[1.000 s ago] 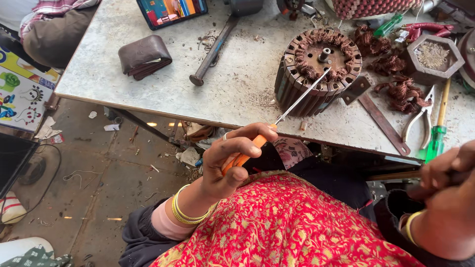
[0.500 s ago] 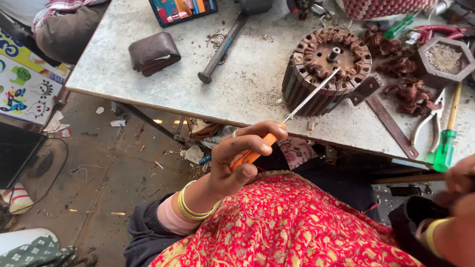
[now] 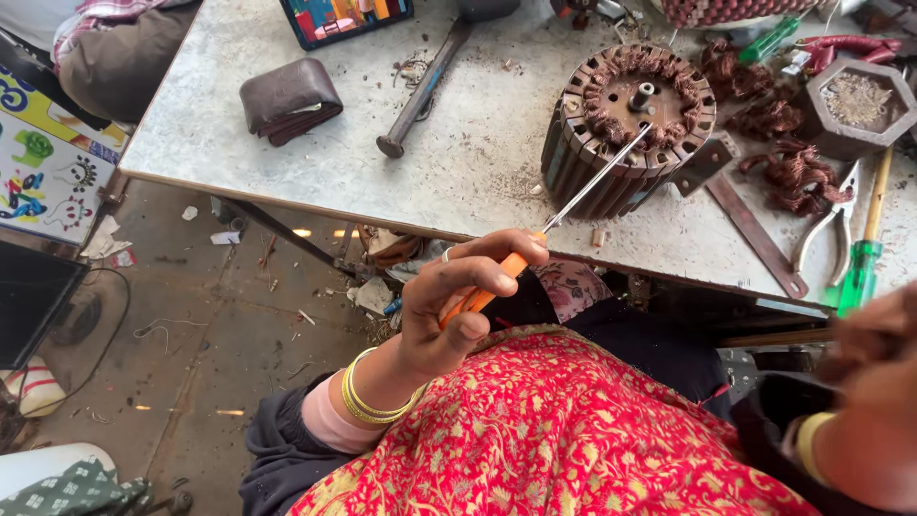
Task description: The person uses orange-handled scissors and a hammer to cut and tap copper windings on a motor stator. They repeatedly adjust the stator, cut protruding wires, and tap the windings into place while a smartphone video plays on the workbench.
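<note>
Hex tray (image 3: 857,105): dark, six-sided, holds greyish grit/scraps; far right of tabletop (image 3: 287,162).
Stator (image 3: 626,129): round, ribbed dark metal, copper windings in slots, centre shaft; sits on tabletop.
Left hand (image 3: 458,306): fingers clamped on orange-handled screwdriver (image 3: 564,215); thin steel shaft slants up, tip at stator's top rim.
Right hand (image 3: 874,382): blurred at lower right edge, grip can't tell.
Around: pulled copper coils (image 3: 798,177), pliers (image 3: 831,225), green screwdriver (image 3: 863,258), hammer (image 3: 425,86), brown wallet (image 3: 289,98).
Tabletop: scuffed grey, dusty w/ debris.
</note>
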